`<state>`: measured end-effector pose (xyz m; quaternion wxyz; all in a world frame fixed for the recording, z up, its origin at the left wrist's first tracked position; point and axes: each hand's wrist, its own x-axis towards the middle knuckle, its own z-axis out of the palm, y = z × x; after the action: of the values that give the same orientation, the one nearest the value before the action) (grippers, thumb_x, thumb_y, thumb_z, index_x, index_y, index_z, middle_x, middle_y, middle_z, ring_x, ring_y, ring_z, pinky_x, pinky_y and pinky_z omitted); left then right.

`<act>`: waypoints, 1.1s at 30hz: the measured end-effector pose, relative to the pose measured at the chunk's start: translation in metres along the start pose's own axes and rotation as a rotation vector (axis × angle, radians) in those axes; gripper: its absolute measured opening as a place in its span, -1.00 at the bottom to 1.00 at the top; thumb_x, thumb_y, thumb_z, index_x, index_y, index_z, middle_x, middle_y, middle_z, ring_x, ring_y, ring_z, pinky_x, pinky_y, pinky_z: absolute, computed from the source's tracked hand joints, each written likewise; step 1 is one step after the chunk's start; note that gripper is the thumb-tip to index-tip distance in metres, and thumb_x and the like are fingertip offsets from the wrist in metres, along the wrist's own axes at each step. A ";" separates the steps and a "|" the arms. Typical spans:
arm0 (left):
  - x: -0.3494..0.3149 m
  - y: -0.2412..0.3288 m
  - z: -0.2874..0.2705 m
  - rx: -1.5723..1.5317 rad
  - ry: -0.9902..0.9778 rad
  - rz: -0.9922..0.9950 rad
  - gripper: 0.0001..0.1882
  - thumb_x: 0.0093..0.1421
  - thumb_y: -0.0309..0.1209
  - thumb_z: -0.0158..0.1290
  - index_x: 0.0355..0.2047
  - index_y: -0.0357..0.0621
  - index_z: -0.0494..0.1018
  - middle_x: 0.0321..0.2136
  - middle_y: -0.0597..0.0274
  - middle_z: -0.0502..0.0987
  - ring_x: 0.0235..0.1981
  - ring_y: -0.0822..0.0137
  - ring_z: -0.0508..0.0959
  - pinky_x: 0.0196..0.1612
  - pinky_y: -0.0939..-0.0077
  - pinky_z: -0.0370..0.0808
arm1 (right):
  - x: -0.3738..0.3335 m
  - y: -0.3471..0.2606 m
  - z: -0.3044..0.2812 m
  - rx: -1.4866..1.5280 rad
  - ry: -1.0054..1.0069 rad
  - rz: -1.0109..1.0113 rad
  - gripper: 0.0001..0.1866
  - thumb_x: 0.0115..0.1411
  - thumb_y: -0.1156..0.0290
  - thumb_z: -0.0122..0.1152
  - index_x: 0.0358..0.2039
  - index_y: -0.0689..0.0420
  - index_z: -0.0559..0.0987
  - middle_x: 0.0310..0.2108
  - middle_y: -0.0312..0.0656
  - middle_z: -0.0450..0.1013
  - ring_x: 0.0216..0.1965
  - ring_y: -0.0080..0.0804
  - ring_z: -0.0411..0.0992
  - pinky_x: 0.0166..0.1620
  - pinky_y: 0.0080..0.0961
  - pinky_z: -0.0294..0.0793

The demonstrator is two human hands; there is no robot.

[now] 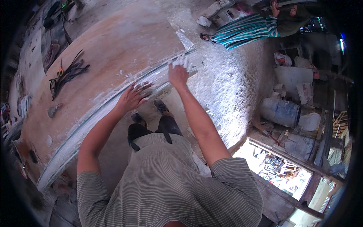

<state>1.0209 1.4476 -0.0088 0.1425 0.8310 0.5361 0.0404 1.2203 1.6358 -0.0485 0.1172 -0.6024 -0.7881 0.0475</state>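
Observation:
A long, narrow strip (pixel 89 120) with pale rails and white, plaster-like material runs along the near edge of a brown tabletop (pixel 113 41). My left hand (pixel 133 97) lies on it with the fingers spread, and the fingertips look dusted with white. Farther right, my right hand (pixel 179 72) rests near the strip's far end. Its fingers are stretched out, apart, and thickly coated in white. Neither hand shows anything held. What lies right under the palms is hidden.
Orange-handled scissors (pixel 60 71) and black strips (pixel 70 77) lie on the tabletop, with a small brush (pixel 55 110) nearer. A rough white mound (pixel 230 79) is at the right. Beyond it is a person in striped clothing (pixel 245 30). A blue barrel (pixel 280 111) lies on its side.

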 end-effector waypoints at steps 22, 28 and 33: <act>0.235 0.062 0.042 -0.038 0.361 -0.319 -0.43 0.33 0.12 -0.18 0.28 0.30 0.33 0.45 0.32 0.02 0.48 0.26 -0.09 0.46 -0.08 -0.27 | 0.053 0.196 -0.010 0.195 -0.263 -0.495 -0.51 0.28 0.24 0.05 0.11 0.31 0.44 0.08 0.25 0.38 0.06 0.28 0.33 0.10 0.05 0.32; 0.100 0.085 0.028 -0.115 0.396 -0.687 -0.43 0.36 0.07 -0.18 0.28 0.15 0.34 0.46 0.15 -0.07 0.48 0.03 -0.13 0.44 -0.16 -0.25 | 0.045 0.101 -0.043 -0.356 -0.785 -0.992 -0.23 0.28 -0.07 0.01 0.32 0.24 0.27 0.30 0.19 0.20 0.26 0.09 0.26 0.34 0.02 0.11; -0.042 0.134 0.025 -0.155 0.326 -1.250 -0.41 0.40 0.02 -0.24 0.32 0.03 0.27 0.45 -0.06 -0.09 0.46 -0.19 -0.18 0.44 -0.15 -0.25 | 0.011 0.016 -0.027 0.013 -0.622 -1.574 -0.24 0.28 -0.09 -0.02 0.28 0.23 0.17 0.42 0.02 0.00 0.42 -0.08 -0.04 0.44 -0.06 -0.21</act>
<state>1.1260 1.3535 0.0087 0.1156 0.3331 0.9288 0.1140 1.2392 1.6488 -0.0246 -0.1024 0.1630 -0.9739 0.1201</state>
